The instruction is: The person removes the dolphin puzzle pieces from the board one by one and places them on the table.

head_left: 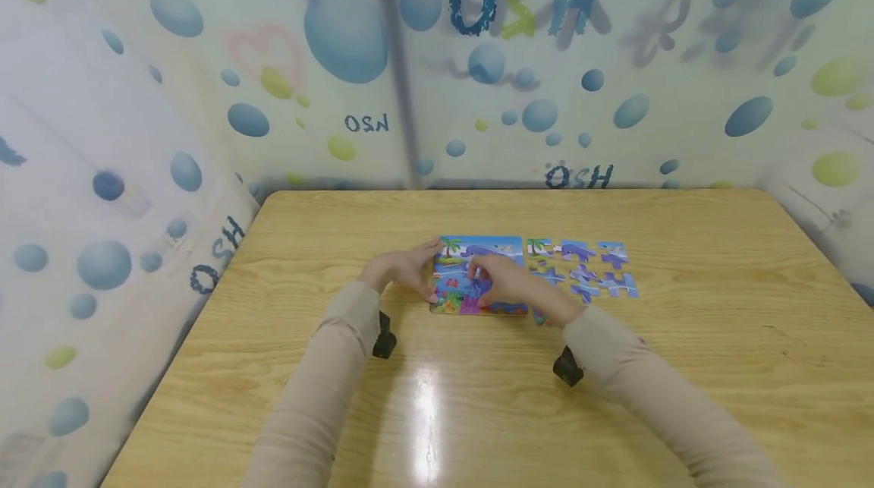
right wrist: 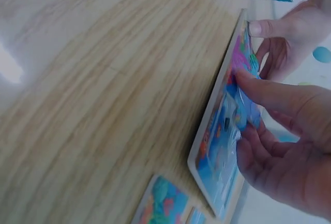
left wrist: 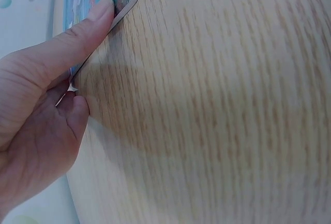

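A picture jigsaw board [head_left: 447, 279] with a palm tree, a dolphin and a coral seabed lies flat on the table. My left hand [head_left: 406, 269] holds its left end, the thumb [left wrist: 101, 14] on the printed face by the near corner and the other fingers along the edge. Over the middle of the board, my right hand [head_left: 505, 281] pinches a blue and purple jigsaw piece [right wrist: 252, 111] between thumb and fingertips, close above the picture. The right hand covers part of the board in the head view.
Several loose jigsaw pieces [head_left: 623, 284] lie right of the board, some partly joined. One colourful piece [right wrist: 164, 203] lies close to the board's near right corner, partly behind my right forearm in the head view. The wooden table [head_left: 710, 366] meets a patterned wall covering at its back.
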Available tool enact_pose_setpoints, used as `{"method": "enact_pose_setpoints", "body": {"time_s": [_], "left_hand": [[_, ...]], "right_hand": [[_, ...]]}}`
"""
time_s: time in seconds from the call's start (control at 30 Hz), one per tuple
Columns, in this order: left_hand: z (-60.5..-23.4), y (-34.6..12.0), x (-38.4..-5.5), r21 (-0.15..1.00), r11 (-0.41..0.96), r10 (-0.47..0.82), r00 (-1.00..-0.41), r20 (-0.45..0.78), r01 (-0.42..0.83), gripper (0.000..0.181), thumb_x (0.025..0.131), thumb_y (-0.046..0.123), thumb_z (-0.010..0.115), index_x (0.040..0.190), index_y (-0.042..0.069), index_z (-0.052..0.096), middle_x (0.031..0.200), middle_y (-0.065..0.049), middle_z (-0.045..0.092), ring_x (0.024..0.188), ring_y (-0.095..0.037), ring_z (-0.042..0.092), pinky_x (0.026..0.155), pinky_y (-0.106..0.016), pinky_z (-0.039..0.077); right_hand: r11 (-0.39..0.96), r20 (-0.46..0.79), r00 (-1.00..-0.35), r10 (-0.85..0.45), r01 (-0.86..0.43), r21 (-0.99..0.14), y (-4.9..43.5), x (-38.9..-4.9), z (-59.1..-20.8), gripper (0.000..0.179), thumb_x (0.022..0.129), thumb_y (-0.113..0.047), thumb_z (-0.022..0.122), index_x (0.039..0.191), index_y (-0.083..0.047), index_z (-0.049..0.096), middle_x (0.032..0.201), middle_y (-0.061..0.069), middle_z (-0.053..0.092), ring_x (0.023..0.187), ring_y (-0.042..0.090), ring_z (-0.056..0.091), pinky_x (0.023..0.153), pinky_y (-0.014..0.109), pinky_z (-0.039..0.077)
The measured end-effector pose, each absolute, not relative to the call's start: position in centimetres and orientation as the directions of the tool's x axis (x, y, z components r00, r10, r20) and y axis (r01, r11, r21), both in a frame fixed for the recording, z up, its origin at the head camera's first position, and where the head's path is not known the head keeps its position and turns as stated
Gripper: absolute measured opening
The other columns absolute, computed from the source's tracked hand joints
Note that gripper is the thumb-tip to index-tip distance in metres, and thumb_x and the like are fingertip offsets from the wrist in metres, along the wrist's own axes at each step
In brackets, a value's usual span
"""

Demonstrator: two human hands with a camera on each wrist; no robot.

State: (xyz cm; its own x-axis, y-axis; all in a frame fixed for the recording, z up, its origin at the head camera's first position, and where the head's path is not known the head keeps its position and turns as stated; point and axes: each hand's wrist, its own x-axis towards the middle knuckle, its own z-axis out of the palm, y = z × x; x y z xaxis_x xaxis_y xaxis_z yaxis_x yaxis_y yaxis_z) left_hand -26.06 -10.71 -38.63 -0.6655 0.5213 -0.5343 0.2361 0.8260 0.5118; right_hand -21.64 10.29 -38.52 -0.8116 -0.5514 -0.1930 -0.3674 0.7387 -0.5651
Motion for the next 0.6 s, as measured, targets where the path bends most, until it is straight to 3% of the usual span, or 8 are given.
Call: {"method": "enact_pose_setpoints", "body": {"time_s": [0.17,0.6], "left_hand": [[-38.7,-10.8,-26.2,0.511,0.825,0.525,-0.664,-0.533,0.242,0.104,0.077,0.025,0.073,0.148,0.014,-0.003,0.155,-0.002,-0.014,0.143,-0.025,-0.009,0.117,-0.044,0.004],[-38.6,-10.8,-26.1,0.514,0.821,0.533,-0.657,-0.533,0.248,0.104,0.077,0.024,0.073,0.148,0.012,-0.003,0.154,-0.003,-0.014,0.142,-0.025,-0.010,0.118,-0.043,0.004]], "right_hand": [[0.693,-0.232,-0.784,-0.575,-0.317,-0.648,11.2,-21.7,-38.3,0.035,0.078,-0.002,0.069,0.110,-0.007,0.055,0.112,0.015,0.055,0.091,0.023,0.057,0.074,0.031,0.052],[0.603,-0.252,-0.744,-0.619,-0.244,-0.760,12.5,-21.6,-37.5,0.035,0.085,-0.002,0.061,0.119,-0.008,0.056,0.121,0.021,0.052,0.105,0.031,0.057,0.083,0.037,0.053]]}}
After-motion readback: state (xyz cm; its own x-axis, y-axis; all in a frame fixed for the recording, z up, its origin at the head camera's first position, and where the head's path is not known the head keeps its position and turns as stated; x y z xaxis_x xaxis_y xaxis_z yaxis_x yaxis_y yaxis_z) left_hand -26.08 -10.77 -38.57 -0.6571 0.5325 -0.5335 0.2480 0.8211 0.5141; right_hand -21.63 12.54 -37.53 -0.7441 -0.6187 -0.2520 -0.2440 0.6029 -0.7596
